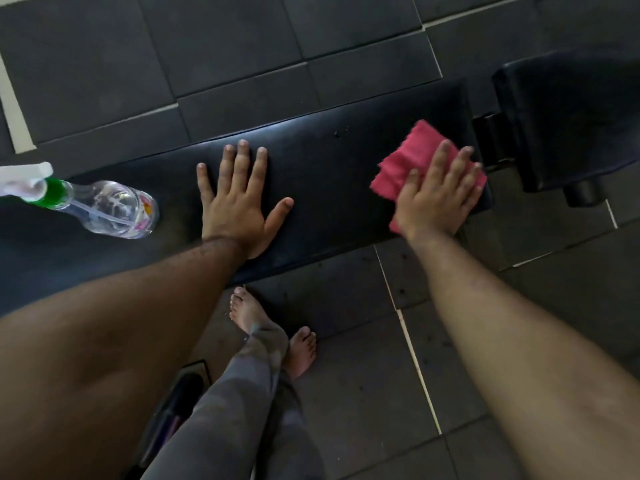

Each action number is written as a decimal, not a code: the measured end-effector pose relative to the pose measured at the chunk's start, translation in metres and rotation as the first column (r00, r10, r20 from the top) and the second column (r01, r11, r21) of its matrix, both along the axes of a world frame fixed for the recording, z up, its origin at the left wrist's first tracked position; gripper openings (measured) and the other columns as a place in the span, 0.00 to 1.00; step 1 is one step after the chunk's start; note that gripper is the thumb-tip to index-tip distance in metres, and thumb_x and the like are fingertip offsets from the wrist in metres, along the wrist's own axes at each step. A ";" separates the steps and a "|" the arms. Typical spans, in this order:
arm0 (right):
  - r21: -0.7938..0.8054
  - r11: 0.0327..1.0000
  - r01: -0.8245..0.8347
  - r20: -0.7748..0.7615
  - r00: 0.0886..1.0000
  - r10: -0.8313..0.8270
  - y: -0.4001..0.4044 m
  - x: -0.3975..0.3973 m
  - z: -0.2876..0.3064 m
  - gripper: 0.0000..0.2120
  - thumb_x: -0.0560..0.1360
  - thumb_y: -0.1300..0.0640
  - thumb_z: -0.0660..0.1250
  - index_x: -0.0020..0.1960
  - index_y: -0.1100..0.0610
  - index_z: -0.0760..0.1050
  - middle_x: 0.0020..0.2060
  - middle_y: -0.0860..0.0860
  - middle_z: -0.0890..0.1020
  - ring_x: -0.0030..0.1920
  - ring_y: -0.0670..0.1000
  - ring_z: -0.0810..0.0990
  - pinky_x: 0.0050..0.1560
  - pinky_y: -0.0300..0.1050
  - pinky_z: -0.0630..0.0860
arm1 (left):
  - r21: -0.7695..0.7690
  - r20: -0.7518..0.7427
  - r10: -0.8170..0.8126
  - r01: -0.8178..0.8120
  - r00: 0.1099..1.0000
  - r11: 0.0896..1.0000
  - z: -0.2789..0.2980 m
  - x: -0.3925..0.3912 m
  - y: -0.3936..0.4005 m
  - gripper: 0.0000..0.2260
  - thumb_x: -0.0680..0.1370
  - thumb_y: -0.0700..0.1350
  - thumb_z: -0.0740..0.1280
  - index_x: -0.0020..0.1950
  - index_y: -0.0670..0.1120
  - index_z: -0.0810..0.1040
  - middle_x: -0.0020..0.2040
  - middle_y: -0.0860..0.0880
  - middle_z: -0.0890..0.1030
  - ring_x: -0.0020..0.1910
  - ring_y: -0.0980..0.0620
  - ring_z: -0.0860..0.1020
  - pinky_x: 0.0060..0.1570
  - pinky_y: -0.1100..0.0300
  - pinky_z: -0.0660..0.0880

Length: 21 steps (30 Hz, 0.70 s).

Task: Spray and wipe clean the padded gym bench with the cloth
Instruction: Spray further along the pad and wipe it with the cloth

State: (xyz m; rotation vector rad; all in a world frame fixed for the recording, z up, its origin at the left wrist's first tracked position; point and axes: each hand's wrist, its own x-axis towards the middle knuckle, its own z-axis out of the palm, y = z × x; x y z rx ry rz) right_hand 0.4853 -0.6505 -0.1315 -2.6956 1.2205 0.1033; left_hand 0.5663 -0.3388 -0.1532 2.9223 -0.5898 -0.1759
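Step in hand: wiping. I judge the spraying done for this stretch, since the spray bottle (104, 207) lies set down on its side and neither of my hands is on it.

Landmark: the padded gym bench (329, 161), my table here, a long black pad running across the view; all places below are told from it.

Cloth: the red cloth (412, 157), folded, lies flat on the table's right end, close to the end edge and the near edge.

Right hand: my right hand (438, 195) lies on top of the cloth with fingers straight and spread, pressing it down on the pad. The grip is wide, a flat press and not a pinch.

Left hand: my left hand (239, 202) is planted palm-down on the middle of the table, fingers splayed, holding nothing. This grip is wide too. I judge it is there to brace me.

Spray bottle: on the table's left end, well apart from my left hand, nozzle pointing off the left side, clear liquid inside.

Second pad: another black pad (571, 116) sits just beyond the table's right end, with a gap and a hinge part between them.

Floor: dark floor tiles (242, 57) beyond the table; my bare feet (273, 327) stand below its near edge.

Next move calls for: keeping flat pressure on the cloth and sweeping it along the table toward the middle. My left hand would have to lift off for the cloth to reach that patch, and the bottle would have to move before the left end can be wiped.

Risk: I judge the cloth could slip off the near edge if the press goes light.
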 end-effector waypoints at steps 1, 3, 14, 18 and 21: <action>0.007 0.999 0.049 -0.005 0.999 -0.049 -0.024 0.006 0.001 0.36 0.83 0.38 0.49 0.88 0.48 0.49 0.88 0.56 0.50 0.86 0.64 0.50 0.84 0.66 0.47 | 0.001 0.005 0.000 0.000 1.000 1.000 -0.001 0.000 0.000 0.41 0.83 0.74 0.48 0.90 0.52 0.48 0.91 0.45 0.48 0.90 0.44 0.45 0.83 0.28 0.41; 0.041 0.988 0.150 -0.014 0.989 -0.149 -0.048 0.017 0.001 0.36 0.81 0.37 0.47 0.88 0.46 0.49 0.88 0.55 0.50 0.86 0.64 0.50 0.84 0.66 0.47 | 0.004 0.007 -0.001 0.001 1.000 1.000 0.000 0.000 0.000 0.42 0.83 0.75 0.47 0.90 0.52 0.48 0.91 0.45 0.48 0.90 0.43 0.45 0.83 0.28 0.42; 0.156 0.987 0.024 0.031 0.999 -0.029 0.103 -0.039 0.002 0.35 0.85 0.40 0.54 0.88 0.48 0.47 0.88 0.58 0.45 0.86 0.66 0.43 0.83 0.67 0.44 | -0.023 0.015 0.003 -0.002 1.000 1.000 -0.004 0.000 0.002 0.42 0.83 0.74 0.50 0.90 0.52 0.49 0.91 0.46 0.49 0.90 0.43 0.46 0.83 0.28 0.43; 0.048 0.989 0.143 -0.006 0.990 -0.143 -0.001 0.013 0.002 0.32 0.86 0.40 0.51 0.88 0.45 0.49 0.88 0.55 0.49 0.87 0.64 0.46 0.83 0.67 0.44 | -0.044 0.040 0.007 -0.006 0.999 0.999 -0.007 -0.002 0.002 0.42 0.83 0.74 0.51 0.90 0.52 0.50 0.91 0.45 0.50 0.90 0.43 0.47 0.84 0.28 0.44; 0.167 0.946 0.279 -0.099 0.959 -0.265 -0.075 0.079 0.006 0.32 0.85 0.38 0.45 0.87 0.42 0.44 0.88 0.52 0.49 0.86 0.63 0.50 0.82 0.68 0.47 | -0.042 0.044 0.006 -0.004 0.999 0.999 -0.009 0.000 0.002 0.42 0.83 0.75 0.49 0.90 0.52 0.50 0.91 0.45 0.50 0.89 0.42 0.48 0.83 0.28 0.44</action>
